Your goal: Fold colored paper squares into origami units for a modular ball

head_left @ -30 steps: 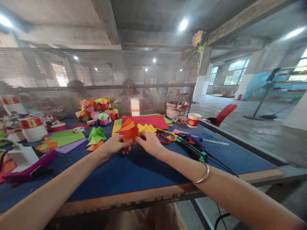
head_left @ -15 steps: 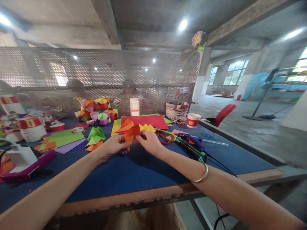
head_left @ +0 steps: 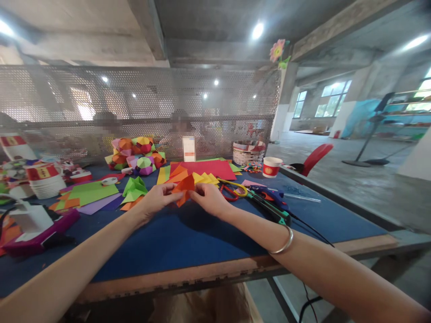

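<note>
Between my two hands an orange folded paper piece is held above the blue tabletop. My left hand pinches its left side, and my right hand pinches its right side. Just behind it lie yellow folded paper pieces and red paper sheets. Green folded paper pieces sit left of my left hand. Scissors with red and yellow handles lie to the right of my right hand.
A blue glue gun and its cord lie at right, near a paper cup and a woven basket. Paper balls stand at the back. A purple power strip and stacked cups occupy the left.
The orange paper piece has been turned in my hands, so its point and folds now face differently. My left fingers have shifted their grip on it. The other things stay in place.
</note>
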Motion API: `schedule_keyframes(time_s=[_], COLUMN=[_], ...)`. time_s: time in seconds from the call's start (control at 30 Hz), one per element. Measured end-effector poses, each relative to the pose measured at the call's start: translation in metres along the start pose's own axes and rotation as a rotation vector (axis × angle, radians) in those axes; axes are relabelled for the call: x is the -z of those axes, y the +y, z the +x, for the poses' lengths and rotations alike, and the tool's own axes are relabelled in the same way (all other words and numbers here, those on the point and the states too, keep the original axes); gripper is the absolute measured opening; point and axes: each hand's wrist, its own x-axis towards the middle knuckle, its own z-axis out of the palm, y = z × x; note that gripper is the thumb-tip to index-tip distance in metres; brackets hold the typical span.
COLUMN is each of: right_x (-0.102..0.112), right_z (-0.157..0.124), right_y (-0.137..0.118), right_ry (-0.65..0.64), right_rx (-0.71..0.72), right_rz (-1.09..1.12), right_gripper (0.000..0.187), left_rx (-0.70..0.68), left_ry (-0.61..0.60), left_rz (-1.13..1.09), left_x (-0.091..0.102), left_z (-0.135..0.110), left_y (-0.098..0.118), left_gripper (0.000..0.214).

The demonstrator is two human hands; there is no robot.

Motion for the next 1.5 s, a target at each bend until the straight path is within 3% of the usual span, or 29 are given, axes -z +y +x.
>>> schedule_keyframes(time_s=[0.2, 0.53, 0.9, 1.0, 1.03, 1.13, 1.23, 1.37, 1.5], right_x=[-0.009, -0.01, -0.006, -0.007, -0.007, -0.006, -0.004, -0.002, 0.0], right_z=[-0.006, -0.008, -0.006, -0.006, -0.006, -0.007, -0.009, -0.011, -0.011], right_y=[-0.002, -0.002, -0.003, 0.001, 0.002, 0.004, 0.003, 0.002, 0.001], right_ry=[-0.123, -0.132, -0.05, -0.009, 0.031, 0.163, 0.15, 0.082, 0.069], right_rx=[0.077, 0.089, 0.102, 0.137, 0.169, 0.346, 0.532, 0.567, 0.567], right_rz=[0.038, -0.002, -0.087, -0.048, -0.022, 0.005, -0.123, -0.308, -0.359], right_gripper=[0.027, 0.022, 0.024, 0.012, 0.007, 0.033, 0.041, 0.022, 0.011], left_rx=[-0.135, -0.18, 0.067, 0.116, 0.133, 0.183, 0.219, 0.24, 0.246], left_ry=[0.107, 0.135, 0.14, 0.145, 0.144, 0.167, 0.172, 0.132, 0.083], left_rz=[0.069, 0.152, -0.186, -0.293, -0.324, -0.395, -0.443, -0.45, -0.43], left_x=[-0.003, -0.006, -0.005, -0.004, -0.004, -0.002, 0.001, 0.003, 0.001], left_z=[0.002, -0.001, 0.0, 0.0, 0.0, 0.001, 0.001, 0.002, 0.001], left_y=[-0.001, 0.002, 0.0, 0.001, 0.002, 0.004, 0.004, 0.002, 0.001], left_gripper=[0.033, 0.022, 0.035, 0.033, 0.03, 0.021, 0.013, 0.011, 0.011])
